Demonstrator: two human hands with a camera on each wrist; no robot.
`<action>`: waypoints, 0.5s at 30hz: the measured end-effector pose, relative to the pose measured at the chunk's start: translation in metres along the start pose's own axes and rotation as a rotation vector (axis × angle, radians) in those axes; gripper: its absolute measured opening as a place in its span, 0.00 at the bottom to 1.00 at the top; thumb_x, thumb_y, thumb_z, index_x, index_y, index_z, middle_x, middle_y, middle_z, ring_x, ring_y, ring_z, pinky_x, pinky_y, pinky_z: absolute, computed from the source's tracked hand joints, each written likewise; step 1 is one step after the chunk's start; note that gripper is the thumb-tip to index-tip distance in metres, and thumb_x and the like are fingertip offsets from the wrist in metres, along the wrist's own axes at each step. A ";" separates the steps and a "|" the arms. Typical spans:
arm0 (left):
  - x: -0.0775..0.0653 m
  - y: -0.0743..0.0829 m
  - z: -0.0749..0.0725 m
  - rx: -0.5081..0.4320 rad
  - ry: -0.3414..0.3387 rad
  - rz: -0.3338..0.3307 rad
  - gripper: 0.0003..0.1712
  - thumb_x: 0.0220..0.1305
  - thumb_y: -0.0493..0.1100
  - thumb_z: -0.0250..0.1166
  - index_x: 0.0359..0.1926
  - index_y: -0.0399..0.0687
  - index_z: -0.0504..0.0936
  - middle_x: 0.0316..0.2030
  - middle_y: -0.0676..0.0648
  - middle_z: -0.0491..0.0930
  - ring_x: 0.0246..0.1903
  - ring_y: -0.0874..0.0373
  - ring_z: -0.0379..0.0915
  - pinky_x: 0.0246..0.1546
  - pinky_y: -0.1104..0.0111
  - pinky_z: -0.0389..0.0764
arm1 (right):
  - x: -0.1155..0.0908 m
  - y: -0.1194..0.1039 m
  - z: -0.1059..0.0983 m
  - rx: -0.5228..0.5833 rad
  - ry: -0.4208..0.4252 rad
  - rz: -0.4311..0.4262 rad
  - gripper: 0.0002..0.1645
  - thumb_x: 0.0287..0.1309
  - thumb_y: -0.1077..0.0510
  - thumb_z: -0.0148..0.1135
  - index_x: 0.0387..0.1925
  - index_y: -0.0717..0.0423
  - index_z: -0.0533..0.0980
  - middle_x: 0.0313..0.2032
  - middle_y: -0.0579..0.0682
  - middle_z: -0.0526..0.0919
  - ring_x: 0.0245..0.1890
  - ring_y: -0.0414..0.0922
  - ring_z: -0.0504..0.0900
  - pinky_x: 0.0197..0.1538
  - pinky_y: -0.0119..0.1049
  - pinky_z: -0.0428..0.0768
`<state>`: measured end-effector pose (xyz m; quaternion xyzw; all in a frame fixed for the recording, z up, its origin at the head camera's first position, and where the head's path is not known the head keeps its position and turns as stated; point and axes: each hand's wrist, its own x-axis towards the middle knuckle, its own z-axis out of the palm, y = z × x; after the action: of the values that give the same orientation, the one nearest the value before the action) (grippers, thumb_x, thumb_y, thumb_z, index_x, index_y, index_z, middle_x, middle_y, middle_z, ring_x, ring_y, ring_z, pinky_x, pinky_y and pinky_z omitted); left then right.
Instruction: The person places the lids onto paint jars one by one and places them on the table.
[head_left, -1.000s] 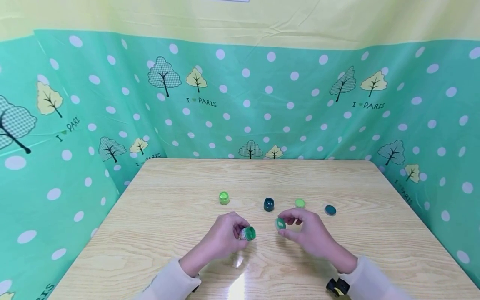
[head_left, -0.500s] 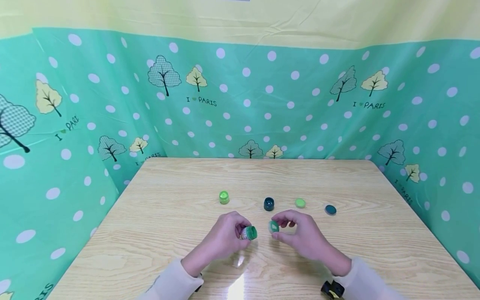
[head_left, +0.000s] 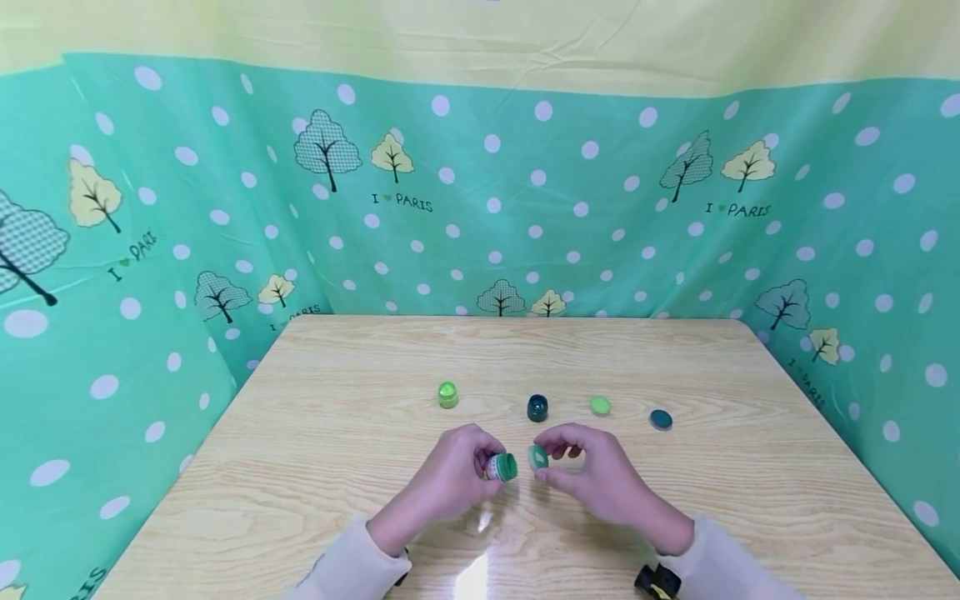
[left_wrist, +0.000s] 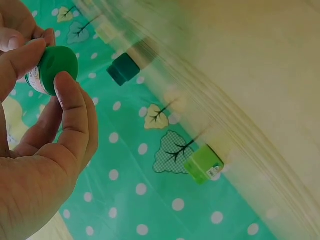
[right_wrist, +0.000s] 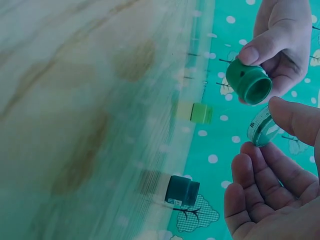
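My left hand grips a small green paint jar, tilted so that its uncovered mouth faces right. Between the thumb and fingers of my right hand is a round green lid, held on edge a short gap from the jar's mouth. The right wrist view shows the jar and the lid close together but apart. Beyond the hands, a dark teal jar and a light green jar stand uncovered on the table.
A light green lid and a dark teal lid lie on the wooden table, right of the jars. A green dotted curtain surrounds the table's back and sides.
My right hand has moved left with the green lid, narrowing the gap to the jar. My left hand has shifted slightly right with the jar. The other jars and lids have stayed put.
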<state>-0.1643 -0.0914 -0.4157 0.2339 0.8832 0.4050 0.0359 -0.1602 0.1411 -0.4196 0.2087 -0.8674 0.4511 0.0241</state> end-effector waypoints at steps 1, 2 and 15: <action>0.000 0.000 0.000 -0.001 0.001 0.000 0.16 0.43 0.33 0.74 0.37 0.43 0.83 0.30 0.54 0.75 0.28 0.64 0.73 0.29 0.76 0.78 | 0.000 0.000 0.001 0.001 0.000 -0.004 0.21 0.44 0.54 0.75 0.43 0.41 0.80 0.35 0.33 0.82 0.38 0.43 0.80 0.44 0.43 0.78; 0.000 0.000 0.001 -0.005 0.001 -0.001 0.16 0.43 0.33 0.74 0.37 0.42 0.83 0.30 0.54 0.75 0.28 0.64 0.73 0.29 0.76 0.78 | 0.000 0.000 0.002 0.001 0.000 -0.006 0.21 0.44 0.54 0.75 0.43 0.41 0.80 0.35 0.32 0.82 0.38 0.42 0.80 0.44 0.43 0.78; 0.001 0.002 0.003 0.006 0.013 0.020 0.16 0.42 0.32 0.74 0.36 0.42 0.83 0.30 0.54 0.75 0.28 0.64 0.73 0.28 0.77 0.78 | 0.001 -0.001 0.009 0.026 -0.016 -0.039 0.20 0.46 0.54 0.75 0.44 0.47 0.80 0.37 0.33 0.83 0.38 0.41 0.80 0.43 0.42 0.77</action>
<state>-0.1633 -0.0876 -0.4162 0.2401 0.8823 0.4041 0.0256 -0.1599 0.1331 -0.4239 0.2297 -0.8574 0.4599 0.0234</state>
